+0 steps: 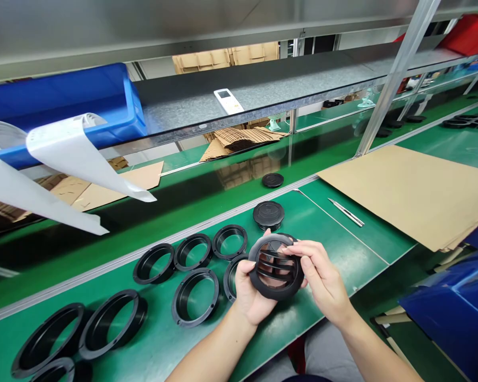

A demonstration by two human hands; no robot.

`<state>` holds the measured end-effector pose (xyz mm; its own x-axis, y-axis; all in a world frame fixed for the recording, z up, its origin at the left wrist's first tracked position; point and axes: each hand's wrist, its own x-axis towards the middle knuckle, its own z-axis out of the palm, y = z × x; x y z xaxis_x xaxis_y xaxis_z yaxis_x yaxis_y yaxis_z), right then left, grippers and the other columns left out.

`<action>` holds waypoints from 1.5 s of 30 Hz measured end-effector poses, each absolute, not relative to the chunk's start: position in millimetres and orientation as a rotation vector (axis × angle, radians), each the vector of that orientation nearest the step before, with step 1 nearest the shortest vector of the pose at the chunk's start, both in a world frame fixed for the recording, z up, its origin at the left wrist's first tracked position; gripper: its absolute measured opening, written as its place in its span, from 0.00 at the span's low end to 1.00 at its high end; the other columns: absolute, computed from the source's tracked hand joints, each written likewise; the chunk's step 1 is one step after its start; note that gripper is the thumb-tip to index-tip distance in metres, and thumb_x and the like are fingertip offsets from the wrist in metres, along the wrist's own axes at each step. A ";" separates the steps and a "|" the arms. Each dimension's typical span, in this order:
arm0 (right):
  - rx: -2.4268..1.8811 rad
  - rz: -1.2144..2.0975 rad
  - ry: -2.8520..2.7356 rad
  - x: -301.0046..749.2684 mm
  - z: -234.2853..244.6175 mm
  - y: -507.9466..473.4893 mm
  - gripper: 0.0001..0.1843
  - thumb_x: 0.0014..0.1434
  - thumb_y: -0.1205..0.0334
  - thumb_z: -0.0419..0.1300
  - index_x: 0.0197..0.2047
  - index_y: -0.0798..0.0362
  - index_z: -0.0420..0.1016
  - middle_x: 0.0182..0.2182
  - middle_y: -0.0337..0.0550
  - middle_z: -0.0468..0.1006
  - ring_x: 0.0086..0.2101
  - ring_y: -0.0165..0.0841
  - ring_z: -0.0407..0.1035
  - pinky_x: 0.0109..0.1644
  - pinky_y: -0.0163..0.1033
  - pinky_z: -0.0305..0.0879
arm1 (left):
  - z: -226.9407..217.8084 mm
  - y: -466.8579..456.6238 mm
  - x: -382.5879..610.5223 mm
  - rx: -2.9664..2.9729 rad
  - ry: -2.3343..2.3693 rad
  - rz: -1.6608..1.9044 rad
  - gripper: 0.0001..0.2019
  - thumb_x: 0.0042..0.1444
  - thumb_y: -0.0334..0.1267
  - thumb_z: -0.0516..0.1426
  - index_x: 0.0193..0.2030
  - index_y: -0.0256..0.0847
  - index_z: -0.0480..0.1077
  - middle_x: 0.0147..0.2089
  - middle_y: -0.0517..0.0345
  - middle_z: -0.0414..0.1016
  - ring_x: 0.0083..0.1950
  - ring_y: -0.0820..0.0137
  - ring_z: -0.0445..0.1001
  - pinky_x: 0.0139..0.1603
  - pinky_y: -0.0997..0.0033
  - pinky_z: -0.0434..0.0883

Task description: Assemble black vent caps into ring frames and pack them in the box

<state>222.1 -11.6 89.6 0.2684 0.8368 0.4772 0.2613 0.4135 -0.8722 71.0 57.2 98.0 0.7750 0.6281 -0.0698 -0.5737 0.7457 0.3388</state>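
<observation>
Head view: round vent (276, 268) in both hands above the green bench (322, 228), face tipped up, slats running roughly left to right. Left hand (252, 298) clamped on the left rim, thumb in front. Right hand (324, 276) at the right, fingertips touching the far-right face; cannot tell if pinching. Black rings (178, 300) lie left, black cap (268, 213) just beyond.

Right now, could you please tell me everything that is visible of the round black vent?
The black vent looks like plastic: a broad, smooth ring around curved slats with gaps between. It is tilted above the green table, its front toward the camera. The left grip supports its left side; the right grip touches its upper right part.
</observation>
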 end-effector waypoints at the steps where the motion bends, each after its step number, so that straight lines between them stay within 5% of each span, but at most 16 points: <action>1: -1.120 0.532 -1.286 221.8 90.0 -11.3 0.16 0.75 0.59 0.48 0.56 0.47 0.74 0.51 0.51 0.72 0.58 0.44 0.63 0.27 0.33 0.78 | 97.8 57.4 71.4 0.300 0.179 0.670 0.41 0.53 0.44 0.57 0.74 0.50 0.48 0.66 0.46 0.66 0.69 0.47 0.60 0.68 0.36 0.51; 5: -1.104 0.531 -1.335 221.4 90.6 -11.3 0.16 0.75 0.60 0.47 0.59 0.45 0.72 0.54 0.49 0.71 0.59 0.42 0.61 0.31 0.33 0.77 | 98.4 58.4 72.7 0.279 0.142 0.687 0.40 0.54 0.45 0.57 0.73 0.51 0.49 0.65 0.46 0.68 0.67 0.50 0.63 0.68 0.40 0.52; 8: -1.116 0.494 -1.375 221.3 90.3 -12.0 0.17 0.75 0.61 0.47 0.60 0.44 0.71 0.56 0.47 0.71 0.60 0.42 0.60 0.46 0.42 0.78 | 100.4 58.8 73.6 0.263 0.123 0.698 0.39 0.56 0.45 0.56 0.73 0.52 0.48 0.65 0.45 0.68 0.64 0.53 0.67 0.68 0.42 0.54; 12: -1.125 0.477 -1.404 220.7 89.9 -12.8 0.18 0.75 0.61 0.47 0.61 0.44 0.70 0.57 0.46 0.71 0.60 0.42 0.60 0.64 0.54 0.65 | 101.9 59.5 74.1 0.237 0.134 0.735 0.37 0.58 0.45 0.56 0.73 0.48 0.50 0.64 0.43 0.68 0.62 0.56 0.69 0.67 0.49 0.57; 21: -1.126 0.353 -1.520 219.0 84.7 -13.7 0.21 0.74 0.64 0.46 0.66 0.47 0.66 0.60 0.46 0.69 0.61 0.41 0.59 0.66 0.51 0.61 | 102.7 61.3 72.6 0.127 0.161 0.714 0.26 0.59 0.43 0.56 0.64 0.45 0.67 0.57 0.43 0.75 0.55 0.57 0.75 0.60 0.54 0.65; 32: -1.115 0.116 -1.694 219.5 76.3 -15.8 0.26 0.72 0.69 0.47 0.70 0.49 0.60 0.61 0.48 0.69 0.60 0.44 0.60 0.67 0.58 0.58 | 109.8 56.7 74.4 0.055 0.300 0.753 0.23 0.61 0.43 0.56 0.62 0.41 0.69 0.53 0.49 0.78 0.51 0.62 0.76 0.61 0.62 0.66; 37: -1.259 0.297 -1.461 222.3 81.1 -15.4 0.19 0.72 0.62 0.53 0.64 0.47 0.68 0.56 0.50 0.71 0.58 0.44 0.63 0.60 0.56 0.70 | 109.5 52.5 73.4 0.098 0.257 0.722 0.25 0.61 0.41 0.56 0.66 0.44 0.65 0.56 0.47 0.76 0.55 0.62 0.75 0.61 0.59 0.66; 40: -1.291 0.455 -1.351 224.7 88.5 -12.6 0.14 0.70 0.57 0.57 0.56 0.46 0.75 0.51 0.51 0.71 0.55 0.44 0.65 0.39 0.42 0.82 | 109.8 50.6 72.4 0.113 0.228 0.669 0.26 0.59 0.42 0.57 0.65 0.46 0.65 0.58 0.46 0.75 0.57 0.58 0.74 0.62 0.51 0.65; 42: -1.293 0.526 -1.344 226.1 92.8 -10.0 0.13 0.69 0.56 0.58 0.54 0.45 0.78 0.50 0.51 0.69 0.55 0.45 0.64 0.25 0.33 0.80 | 111.0 50.3 72.0 0.111 0.237 0.663 0.24 0.59 0.43 0.57 0.63 0.47 0.67 0.59 0.46 0.74 0.58 0.55 0.73 0.63 0.46 0.63; 45: -1.282 0.547 -1.368 228.1 95.2 -5.3 0.13 0.70 0.56 0.57 0.53 0.46 0.79 0.48 0.52 0.68 0.56 0.45 0.63 0.21 0.29 0.77 | 113.0 50.8 71.9 0.103 0.279 0.665 0.20 0.60 0.45 0.56 0.57 0.42 0.71 0.58 0.47 0.75 0.61 0.53 0.70 0.65 0.44 0.62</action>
